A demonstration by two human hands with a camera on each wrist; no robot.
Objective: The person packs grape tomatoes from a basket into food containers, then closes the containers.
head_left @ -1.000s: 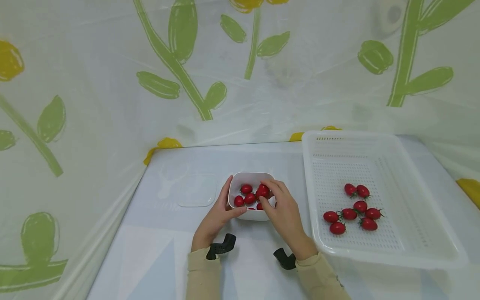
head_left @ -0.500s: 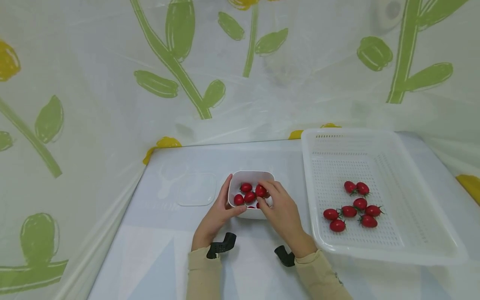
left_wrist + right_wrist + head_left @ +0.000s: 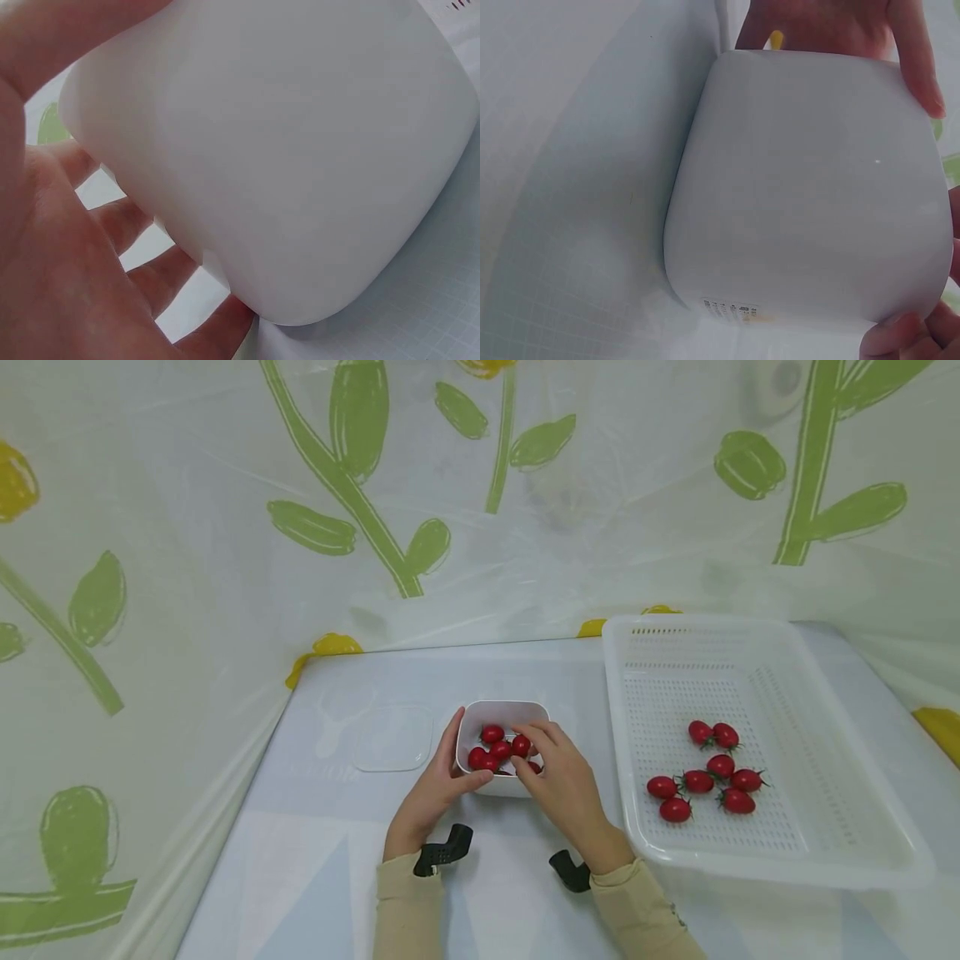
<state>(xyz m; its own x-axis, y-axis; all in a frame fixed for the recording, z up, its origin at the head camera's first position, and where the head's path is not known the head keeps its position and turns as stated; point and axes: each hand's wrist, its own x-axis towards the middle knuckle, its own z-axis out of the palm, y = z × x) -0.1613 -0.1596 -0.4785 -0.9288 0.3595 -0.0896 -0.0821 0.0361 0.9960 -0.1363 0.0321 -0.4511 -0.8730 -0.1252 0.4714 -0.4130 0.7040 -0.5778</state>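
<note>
A small white square tub [image 3: 504,787] with several red cherry tomatoes [image 3: 500,750] inside is in front of me in the head view. My left hand [image 3: 435,789] grips its left side, thumb at the near edge and fingers along the far side. In the left wrist view, the fingers [image 3: 172,274] lie under the tub's edge. My right hand [image 3: 558,777] reaches over the right rim, thumb and fingertips apart on either side of one cherry tomato [image 3: 521,745] low in the tub. The right wrist view mostly shows the tub's smooth outside, with a small printed label.
At right stands a large white perforated basket [image 3: 825,827] with several cherry tomatoes [image 3: 698,782] on its floor. A clear flat lid [image 3: 393,739] lies left of the tub. Behind the table [image 3: 315,827] hangs a leaf-patterned white curtain [image 3: 225,568].
The tomato at my right fingertips has sunk lower into the tub, and the fingers have shifted slightly left. Other tomatoes show differently near the front wall. My left hand stays put.
</note>
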